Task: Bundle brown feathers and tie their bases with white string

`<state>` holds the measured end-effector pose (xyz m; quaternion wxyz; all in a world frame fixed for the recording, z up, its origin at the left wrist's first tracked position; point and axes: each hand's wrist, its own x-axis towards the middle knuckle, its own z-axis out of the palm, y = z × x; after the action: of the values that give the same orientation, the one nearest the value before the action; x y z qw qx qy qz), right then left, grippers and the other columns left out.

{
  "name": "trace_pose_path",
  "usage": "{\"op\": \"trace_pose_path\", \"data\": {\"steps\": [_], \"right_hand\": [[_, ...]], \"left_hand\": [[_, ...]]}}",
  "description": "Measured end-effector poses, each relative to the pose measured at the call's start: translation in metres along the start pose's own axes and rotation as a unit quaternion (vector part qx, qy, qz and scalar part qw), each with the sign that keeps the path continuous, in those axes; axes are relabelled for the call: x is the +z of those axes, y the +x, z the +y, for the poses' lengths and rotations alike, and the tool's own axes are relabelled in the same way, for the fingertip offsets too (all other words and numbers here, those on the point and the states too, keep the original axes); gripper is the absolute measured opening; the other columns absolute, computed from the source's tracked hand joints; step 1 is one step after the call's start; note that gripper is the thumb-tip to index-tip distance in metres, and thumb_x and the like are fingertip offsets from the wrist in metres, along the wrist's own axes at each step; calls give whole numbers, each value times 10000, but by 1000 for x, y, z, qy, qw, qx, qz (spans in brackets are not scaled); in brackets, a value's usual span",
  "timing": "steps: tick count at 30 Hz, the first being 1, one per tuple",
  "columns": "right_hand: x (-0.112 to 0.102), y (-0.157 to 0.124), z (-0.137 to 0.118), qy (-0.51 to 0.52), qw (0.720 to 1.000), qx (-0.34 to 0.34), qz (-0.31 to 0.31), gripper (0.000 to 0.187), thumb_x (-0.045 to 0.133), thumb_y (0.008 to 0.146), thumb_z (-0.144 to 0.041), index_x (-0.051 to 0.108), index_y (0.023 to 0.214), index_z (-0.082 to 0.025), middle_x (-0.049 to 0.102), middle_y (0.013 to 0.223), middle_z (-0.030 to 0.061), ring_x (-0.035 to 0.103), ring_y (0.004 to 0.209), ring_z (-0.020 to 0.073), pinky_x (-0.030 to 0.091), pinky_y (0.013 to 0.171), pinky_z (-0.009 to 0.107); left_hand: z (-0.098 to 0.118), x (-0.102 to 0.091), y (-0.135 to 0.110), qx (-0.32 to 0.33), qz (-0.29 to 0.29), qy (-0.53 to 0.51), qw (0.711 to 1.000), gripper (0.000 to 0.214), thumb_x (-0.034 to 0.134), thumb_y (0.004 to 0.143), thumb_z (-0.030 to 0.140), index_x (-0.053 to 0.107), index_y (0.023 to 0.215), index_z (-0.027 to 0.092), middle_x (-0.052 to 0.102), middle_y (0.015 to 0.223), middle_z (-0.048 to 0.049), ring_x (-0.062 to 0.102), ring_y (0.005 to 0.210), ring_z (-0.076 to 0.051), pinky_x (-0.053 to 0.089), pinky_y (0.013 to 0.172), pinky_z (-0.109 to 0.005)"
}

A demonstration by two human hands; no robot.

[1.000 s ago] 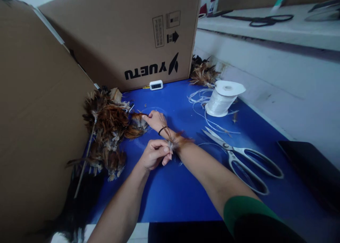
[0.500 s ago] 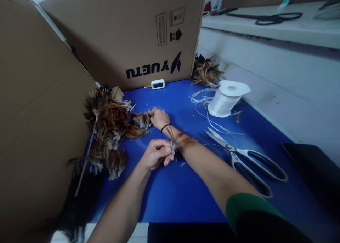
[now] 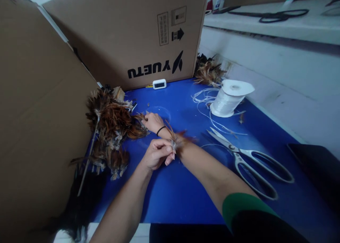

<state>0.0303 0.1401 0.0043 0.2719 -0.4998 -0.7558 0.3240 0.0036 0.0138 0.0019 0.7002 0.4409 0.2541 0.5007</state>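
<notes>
My left hand [image 3: 157,153] is closed in a pinch on a small bundle of brown feathers [image 3: 178,138], held by the quills just above the blue table [image 3: 180,190]. The bundle lies against my right forearm. My right hand [image 3: 151,121] reaches across to the left, fingers closed on feathers at the edge of a big brown feather pile [image 3: 110,128]. A black band circles my right wrist.
Large scissors [image 3: 252,161] lie open at the right. A spool of white cord [image 3: 228,98] stands behind them with loose loops. A small white timer [image 3: 159,84] sits by the cardboard box [image 3: 132,34]. More feathers [image 3: 208,73] lie at the back. Cardboard walls the left side.
My right hand has shifted back and forth at the pile's edge, now gripping feathers a little further left. My left hand keeps its bundle in nearly the same place.
</notes>
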Motion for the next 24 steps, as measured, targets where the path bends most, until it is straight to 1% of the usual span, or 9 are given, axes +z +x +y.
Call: {"op": "trace_pose_path", "data": {"steps": [4, 6, 8, 11, 15, 17, 20, 22, 24], "right_hand": [[-14, 0, 11, 90, 995, 43, -19, 257, 553, 790, -377, 649, 684, -164, 619, 602, 32, 563, 578, 135, 426, 560, 238], [-21, -5, 14, 157, 985, 69, -26, 213, 543, 809, -312, 643, 719, -146, 609, 583, 18, 512, 487, 94, 401, 485, 205], [-28, -12, 15, 215, 973, 84, -26, 149, 552, 806, -245, 639, 765, -132, 625, 621, 17, 485, 457, 68, 381, 446, 180], [-39, -25, 19, 271, 958, 95, -14, 107, 567, 799, -213, 626, 806, -124, 643, 677, 22, 479, 452, 53, 367, 414, 162], [-54, -39, 27, 316, 942, 117, 6, 64, 561, 794, -171, 600, 780, -122, 634, 682, 22, 473, 439, 51, 314, 353, 155], [-60, -46, 32, 325, 937, 127, 9, 51, 555, 793, -149, 593, 770, -124, 624, 661, 15, 473, 431, 53, 295, 335, 155], [-64, -57, 40, 325, 937, 130, 0, 44, 567, 781, -119, 597, 752, -130, 587, 577, -12, 457, 406, 54, 295, 329, 155], [-65, -65, 43, 318, 940, 126, -12, 70, 575, 766, -95, 603, 713, -131, 551, 517, -30, 447, 392, 53, 295, 330, 153], [-65, -72, 45, 310, 943, 121, -23, 89, 581, 750, -72, 614, 690, -127, 530, 490, -39, 444, 391, 51, 290, 333, 148]], "left_hand": [[-3, 0, 0, -2, -2, 0, 1000, 218, 702, 707, 317, 660, 673, 106, 607, 527, -23, 459, 312, -58, 331, 309, -161], [-4, 0, 0, 2, 0, -4, 1000, 218, 694, 715, 314, 652, 665, 106, 600, 515, -20, 451, 312, -58, 324, 310, -163], [-4, -1, 1, 7, 8, -11, 1000, 217, 690, 718, 307, 640, 655, 105, 578, 495, -13, 438, 315, -57, 310, 310, -162], [-1, -3, 3, 22, 50, -28, 998, 212, 700, 705, 301, 618, 663, 111, 551, 499, 2, 416, 332, -46, 287, 321, -156], [4, -11, 10, 75, 139, -71, 985, 190, 711, 694, 277, 594, 684, 127, 535, 559, 19, 415, 397, -27, 297, 367, -141], [6, -17, 13, 92, 192, -94, 973, 169, 723, 680, 245, 592, 703, 140, 567, 626, 20, 447, 442, -23, 324, 399, -135], [7, -26, 18, 90, 245, -92, 961, 176, 738, 659, 230, 594, 722, 153, 647, 863, -5, 543, 541, -36, 376, 441, -138], [6, -30, 20, 76, 257, -76, 961, 189, 745, 649, 228, 585, 717, 155, 653, 1015, -27, 631, 704, -89, 430, 512, -155], [4, -33, 21, 67, 243, -61, 966, 191, 742, 657, 230, 575, 702, 151, 642, 1102, -51, 646, 893, -159, 479, 632, -197]]}}
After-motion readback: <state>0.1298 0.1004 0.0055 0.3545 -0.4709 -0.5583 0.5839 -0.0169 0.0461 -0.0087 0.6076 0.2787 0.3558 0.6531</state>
